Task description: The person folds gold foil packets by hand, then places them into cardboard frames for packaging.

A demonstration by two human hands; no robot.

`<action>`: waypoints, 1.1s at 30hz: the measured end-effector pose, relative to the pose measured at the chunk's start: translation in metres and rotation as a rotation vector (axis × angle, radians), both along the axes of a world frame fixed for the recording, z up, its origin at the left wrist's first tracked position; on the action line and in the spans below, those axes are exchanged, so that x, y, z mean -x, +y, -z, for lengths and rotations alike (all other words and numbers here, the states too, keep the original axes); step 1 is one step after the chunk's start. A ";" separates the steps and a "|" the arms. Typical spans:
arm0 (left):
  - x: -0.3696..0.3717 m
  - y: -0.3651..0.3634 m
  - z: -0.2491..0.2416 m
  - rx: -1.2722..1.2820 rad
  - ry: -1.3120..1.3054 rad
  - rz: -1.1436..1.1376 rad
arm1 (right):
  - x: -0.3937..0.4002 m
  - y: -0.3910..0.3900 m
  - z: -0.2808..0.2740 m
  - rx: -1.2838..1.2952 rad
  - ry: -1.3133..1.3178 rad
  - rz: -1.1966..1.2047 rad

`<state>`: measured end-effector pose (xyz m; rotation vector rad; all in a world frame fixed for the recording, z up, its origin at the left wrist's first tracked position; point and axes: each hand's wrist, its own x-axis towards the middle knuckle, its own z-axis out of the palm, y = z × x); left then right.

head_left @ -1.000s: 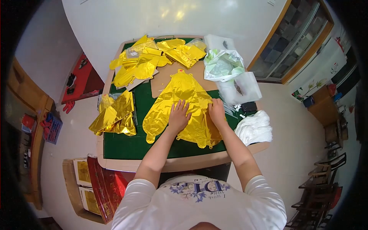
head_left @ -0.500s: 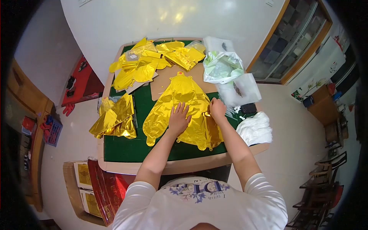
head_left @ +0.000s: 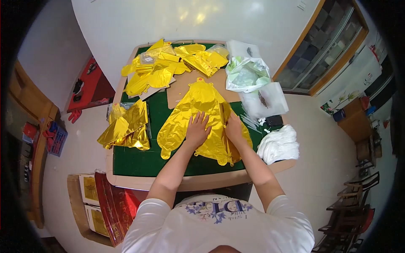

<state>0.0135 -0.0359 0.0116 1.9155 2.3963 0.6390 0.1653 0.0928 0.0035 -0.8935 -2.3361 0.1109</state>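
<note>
Green-topped table (head_left: 135, 162) against a white wall, crowded with gold foil. Far left: folded gold stack (head_left: 124, 126) hanging over the table edge; behind it, heap of gold pieces (head_left: 168, 63). Centre: large gold foil balloon (head_left: 198, 101) flat on the green top. Left hand (head_left: 197, 128) open, fingers spread, palm pressing the foil. Right hand (head_left: 233, 126) flat beside it, fingers extended on a folded flap, gripping nothing. Right: plastic bags (head_left: 249, 76), white bundle (head_left: 278, 145).
</note>
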 end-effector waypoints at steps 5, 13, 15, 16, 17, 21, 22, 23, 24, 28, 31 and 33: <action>0.000 0.000 0.001 -0.007 0.026 0.002 | 0.007 -0.014 -0.015 0.310 -0.105 -0.083; 0.000 0.000 0.002 -0.034 0.032 0.003 | 0.014 -0.004 -0.006 0.319 0.036 -0.140; 0.000 0.000 0.003 -0.033 0.030 0.003 | 0.016 0.000 -0.004 0.348 0.034 -0.126; 0.000 0.000 0.002 -0.033 0.029 0.002 | 0.017 0.001 -0.005 0.376 0.032 -0.112; 0.000 0.000 0.002 -0.035 0.029 0.000 | 0.017 0.000 -0.005 0.374 0.032 -0.114; 0.000 0.000 0.001 -0.015 0.018 -0.002 | 0.018 0.008 0.005 0.402 0.118 -0.122; 0.000 0.000 0.001 -0.015 0.016 -0.001 | 0.018 0.012 0.011 0.428 0.156 -0.141; 0.000 0.000 0.001 -0.015 0.015 0.000 | 0.016 0.014 0.017 0.428 0.155 -0.140; 0.000 0.000 0.002 -0.017 0.017 0.002 | 0.014 0.010 0.012 0.410 0.167 -0.139; 0.001 0.000 0.003 -0.020 0.019 0.007 | 0.014 0.003 0.001 0.331 0.124 -0.181; 0.000 0.000 0.001 0.000 0.025 0.007 | 0.013 0.003 0.002 0.311 0.106 -0.199; 0.000 0.000 -0.001 0.024 0.018 0.005 | 0.014 0.001 0.001 0.301 0.085 -0.188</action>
